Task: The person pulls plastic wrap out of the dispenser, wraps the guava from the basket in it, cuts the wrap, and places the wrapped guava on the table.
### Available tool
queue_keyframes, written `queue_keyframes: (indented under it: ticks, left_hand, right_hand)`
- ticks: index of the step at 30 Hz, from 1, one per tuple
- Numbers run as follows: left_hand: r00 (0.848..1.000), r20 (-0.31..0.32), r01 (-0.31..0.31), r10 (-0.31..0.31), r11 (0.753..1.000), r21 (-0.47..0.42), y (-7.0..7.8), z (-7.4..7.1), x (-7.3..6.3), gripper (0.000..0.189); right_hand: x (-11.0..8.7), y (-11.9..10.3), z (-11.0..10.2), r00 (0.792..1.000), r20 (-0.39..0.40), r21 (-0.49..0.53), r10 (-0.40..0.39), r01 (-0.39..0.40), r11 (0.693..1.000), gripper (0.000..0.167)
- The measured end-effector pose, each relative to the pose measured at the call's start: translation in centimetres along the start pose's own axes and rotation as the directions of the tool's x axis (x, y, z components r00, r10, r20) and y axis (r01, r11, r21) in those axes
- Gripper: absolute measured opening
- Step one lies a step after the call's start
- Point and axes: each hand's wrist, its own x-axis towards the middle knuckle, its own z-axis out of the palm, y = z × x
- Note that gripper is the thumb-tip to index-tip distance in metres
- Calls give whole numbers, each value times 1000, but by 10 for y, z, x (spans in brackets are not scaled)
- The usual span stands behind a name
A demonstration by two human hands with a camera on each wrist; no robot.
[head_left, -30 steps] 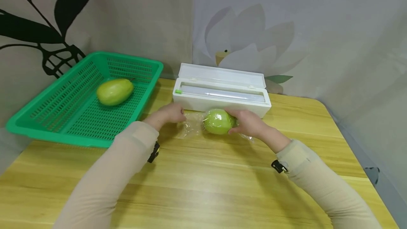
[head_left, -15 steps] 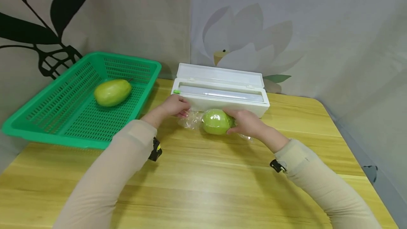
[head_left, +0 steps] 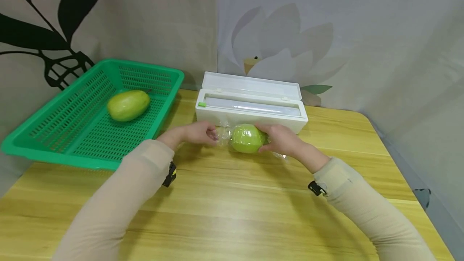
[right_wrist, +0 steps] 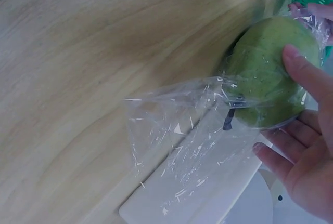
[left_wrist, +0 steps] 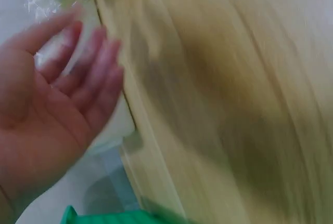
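A green mango (head_left: 247, 138) in clear cling film lies in front of the white box. My right hand (head_left: 284, 140) grips it from the right; in the right wrist view the thumb (right_wrist: 299, 63) presses on one side and fingers reach under it. Loose film (right_wrist: 166, 125) spreads past the dark stem. At the mango's other end, my left hand (head_left: 199, 133) is beside the crumpled film (head_left: 222, 135). The left wrist view shows this hand (left_wrist: 57, 89) with loosely bent, blurred fingers and a gap between thumb and fingers.
Behind the hands stands a white cling film box (head_left: 250, 119), its lid raised and a roll inside, with a green slider at the left. A green basket (head_left: 61, 157) holds another mango (head_left: 128, 106) on the left. A printed curtain hangs behind the wooden table (head_left: 232, 208).
My left hand rose over the left film end, then came down lower beside it with the fingers parted. The film there is more bunched toward the mango. The right hand keeps its grip.
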Motion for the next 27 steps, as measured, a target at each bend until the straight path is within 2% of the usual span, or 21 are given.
queue_keyframes:
  ticks: [2, 7, 10, 13, 15, 19, 22, 25, 27]
  left_hand:
    - [1000, 11, -4, 4, 999, -53, 5, 4, 1, 30]
    - [995, -99, -32, 17, 988, -150, 15, 15, 11, 43]
    - [985, -162, -89, 64, 984, -153, 17, 21, 18, 46]
    - [975, -198, -129, 98, 980, -149, 18, 26, 24, 49]
    - [974, -200, -140, 109, 979, -147, 19, 29, 26, 51]
    - [985, -150, -117, 87, 972, -205, 22, 31, 24, 56]
    - [991, -126, -81, 40, 937, -339, 24, 26, 19, 50]
    - [990, -139, -60, -2, 896, -440, 21, 21, 17, 43]
    - [986, -165, -68, -3, 904, -423, 19, 20, 18, 37]
  right_hand:
    - [0, 0, 0, 1000, 1, -4, 0, 0, 1000, 80]
    - [0, 0, 0, 1000, -8, -20, -13, 13, 1000, 79]
    - [-1, -1, 0, 1000, -12, -26, -15, 15, 1000, 78]
    - [0, -2, 0, 1000, -12, -28, -15, 15, 999, 77]
    - [1, -3, 0, 1000, -10, -34, -16, 16, 999, 77]
    - [2, -3, 0, 1000, -6, -37, -14, 13, 999, 78]
    - [2, -2, 0, 1000, -9, -34, -14, 13, 999, 78]
    - [1, -2, 0, 1000, -12, -27, -11, 11, 1000, 79]
    - [0, -3, -1, 1000, -14, -24, -9, 9, 1000, 79]
